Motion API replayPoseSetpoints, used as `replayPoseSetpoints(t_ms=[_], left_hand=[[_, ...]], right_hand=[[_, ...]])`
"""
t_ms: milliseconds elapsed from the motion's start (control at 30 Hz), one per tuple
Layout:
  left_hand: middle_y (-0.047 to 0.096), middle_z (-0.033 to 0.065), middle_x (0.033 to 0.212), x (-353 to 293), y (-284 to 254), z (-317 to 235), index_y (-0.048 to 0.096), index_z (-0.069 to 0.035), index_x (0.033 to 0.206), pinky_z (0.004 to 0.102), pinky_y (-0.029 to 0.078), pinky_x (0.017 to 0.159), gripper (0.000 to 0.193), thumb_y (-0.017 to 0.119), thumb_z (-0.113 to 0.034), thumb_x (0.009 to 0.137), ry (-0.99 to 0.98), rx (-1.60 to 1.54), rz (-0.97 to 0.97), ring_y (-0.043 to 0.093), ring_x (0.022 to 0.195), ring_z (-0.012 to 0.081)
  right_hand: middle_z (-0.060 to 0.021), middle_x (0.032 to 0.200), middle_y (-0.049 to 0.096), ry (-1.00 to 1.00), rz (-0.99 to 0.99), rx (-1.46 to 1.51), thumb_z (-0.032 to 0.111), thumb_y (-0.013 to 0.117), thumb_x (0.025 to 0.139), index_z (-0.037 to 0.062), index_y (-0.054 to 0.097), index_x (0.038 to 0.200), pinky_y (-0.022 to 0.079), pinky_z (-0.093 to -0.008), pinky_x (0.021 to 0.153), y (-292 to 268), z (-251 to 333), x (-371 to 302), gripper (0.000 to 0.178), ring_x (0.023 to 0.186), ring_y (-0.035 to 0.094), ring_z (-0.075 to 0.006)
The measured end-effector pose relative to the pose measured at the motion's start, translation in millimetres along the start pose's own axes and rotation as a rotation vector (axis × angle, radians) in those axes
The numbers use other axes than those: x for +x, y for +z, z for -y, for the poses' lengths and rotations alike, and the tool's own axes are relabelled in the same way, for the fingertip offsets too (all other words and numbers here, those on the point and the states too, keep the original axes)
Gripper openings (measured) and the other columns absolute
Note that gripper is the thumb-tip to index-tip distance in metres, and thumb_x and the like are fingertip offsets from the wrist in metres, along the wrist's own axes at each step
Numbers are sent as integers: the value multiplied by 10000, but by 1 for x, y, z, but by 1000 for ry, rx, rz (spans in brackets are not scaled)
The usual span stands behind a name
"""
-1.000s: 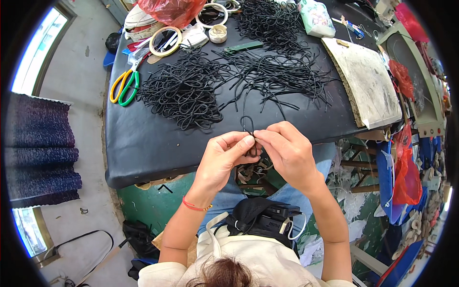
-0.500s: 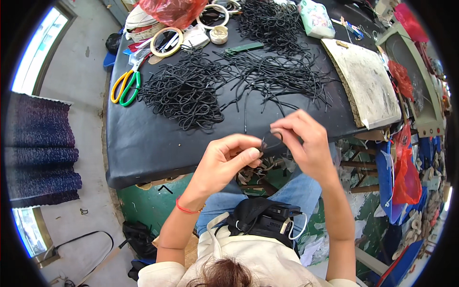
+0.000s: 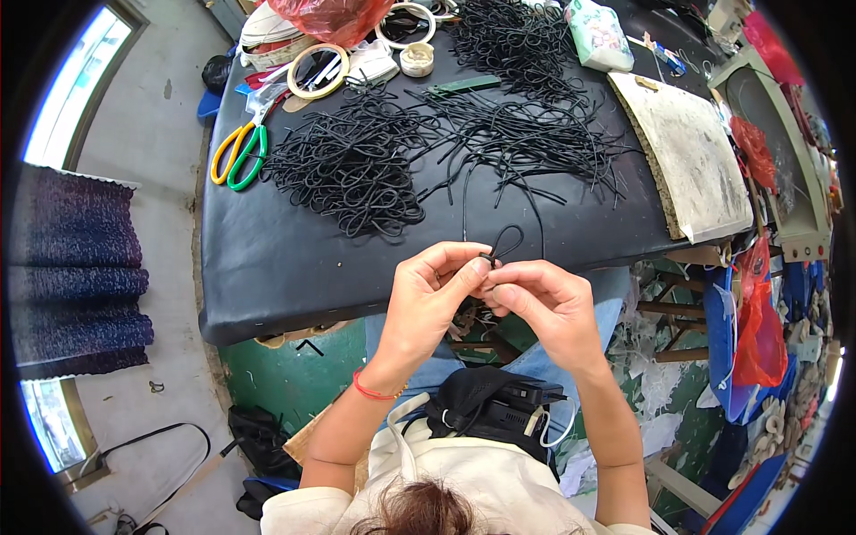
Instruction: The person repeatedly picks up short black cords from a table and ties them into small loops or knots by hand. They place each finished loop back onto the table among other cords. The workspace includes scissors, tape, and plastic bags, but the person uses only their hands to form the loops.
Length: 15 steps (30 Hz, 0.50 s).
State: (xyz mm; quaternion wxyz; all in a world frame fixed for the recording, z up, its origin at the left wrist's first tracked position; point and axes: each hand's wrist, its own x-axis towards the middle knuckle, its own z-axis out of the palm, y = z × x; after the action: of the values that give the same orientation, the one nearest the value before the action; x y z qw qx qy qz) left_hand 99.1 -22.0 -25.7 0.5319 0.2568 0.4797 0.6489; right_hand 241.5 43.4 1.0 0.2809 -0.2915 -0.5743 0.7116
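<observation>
Both hands meet over the front edge of the black-covered table [image 3: 294, 281]. My left hand [image 3: 432, 281] pinches a thin black cord [image 3: 509, 239] between thumb and forefinger, and a small loop of it sticks up above the fingertips. Against the base of that loop my right hand [image 3: 548, 308] is closed, its fingertips also gripping the cord. Part of the cord is hidden behind the fingers. Beyond my hands lie a heap of looped black cords [image 3: 348, 165] on the left and a spread of straighter cord lengths [image 3: 544, 143] on the right.
Scissors [image 3: 239, 156] with yellow and green handles lie left of the heap. Tape rings [image 3: 318, 71], a small round tub [image 3: 416, 60] and a green strip [image 3: 464, 85] sit farther back. A stained pale board [image 3: 682, 152] covers the right side, near a red bag [image 3: 758, 330].
My right hand has come down and in to meet the left. The cord between them now forms a loop standing above the fingers.
</observation>
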Motion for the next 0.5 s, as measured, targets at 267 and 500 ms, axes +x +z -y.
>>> replayPoseSetpoints(t_ms=[267, 500], left_hand=[[645, 94, 906, -6, 19, 14, 598, 25, 1005, 250, 508, 725, 171, 588, -71, 863, 113, -124, -149, 608, 788, 115], [642, 66, 892, -7, 9, 3, 604, 37, 1007, 224, 497, 698, 178, 591, -60, 859, 64, 70, 8, 599, 765, 103]], right_hand=[[-46, 780, 640, -70, -232, -131, 63, 641, 819, -22, 585, 848, 469, -191, 624, 8, -8, 5, 106, 699, 592, -66], [-13, 722, 548, -67, -302, -85, 99, 682, 794, -19, 572, 830, 426, -192, 550, 8, -6, 11, 166, 645, 529, -45]])
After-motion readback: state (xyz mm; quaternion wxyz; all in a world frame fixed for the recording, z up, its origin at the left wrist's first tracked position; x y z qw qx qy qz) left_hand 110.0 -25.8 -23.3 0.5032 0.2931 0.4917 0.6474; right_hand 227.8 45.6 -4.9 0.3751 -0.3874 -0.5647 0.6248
